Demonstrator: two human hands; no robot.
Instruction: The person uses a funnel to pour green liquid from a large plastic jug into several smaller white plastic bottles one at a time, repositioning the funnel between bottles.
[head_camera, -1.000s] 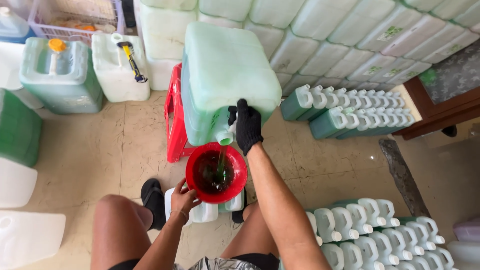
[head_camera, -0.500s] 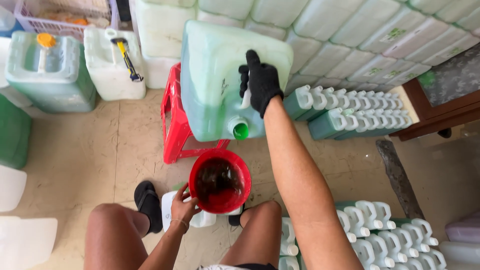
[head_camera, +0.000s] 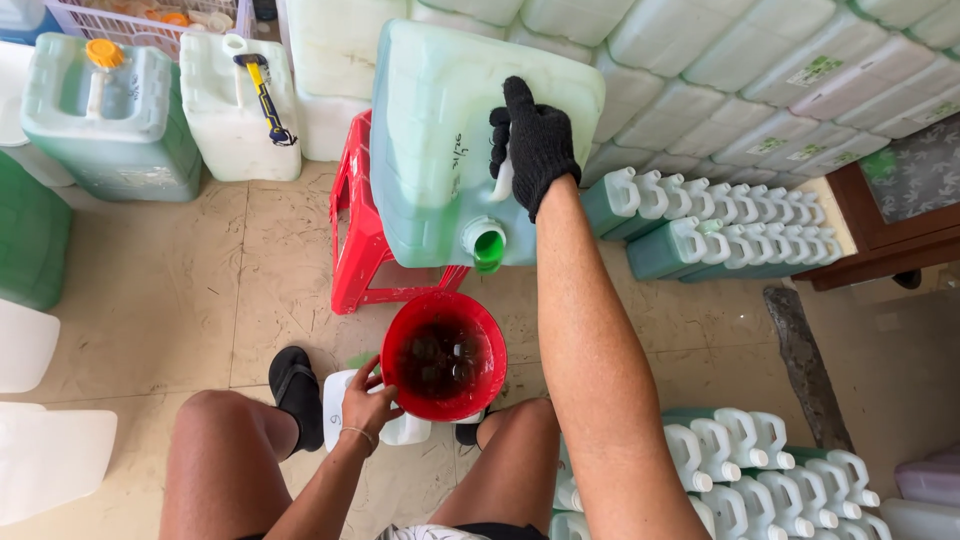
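My right hand (head_camera: 537, 145), in a black knit glove, grips the handle of a large translucent jerrycan (head_camera: 450, 130) with green liquid. The can rests tilted on a red plastic stool (head_camera: 352, 230), its open spout (head_camera: 486, 243) pointing down with green liquid at its mouth. Below the spout sits a red funnel (head_camera: 445, 355) with dark liquid in it, on a small white jug (head_camera: 345, 395). My bare left hand (head_camera: 366, 405) holds that jug at the funnel's left edge, between my knees.
Rows of small filled green jugs (head_camera: 700, 235) lie to the right, more small jugs (head_camera: 760, 475) at lower right. Large white and green cans (head_camera: 95, 120) stand at upper left, one with a hammer (head_camera: 262, 95) on top. Stacked white cans (head_camera: 700, 60) line the back wall.
The big jerrycan has tipped back, lifting its spout away from the funnel. The stream into the funnel has stopped. My left hand stays on the small jug.
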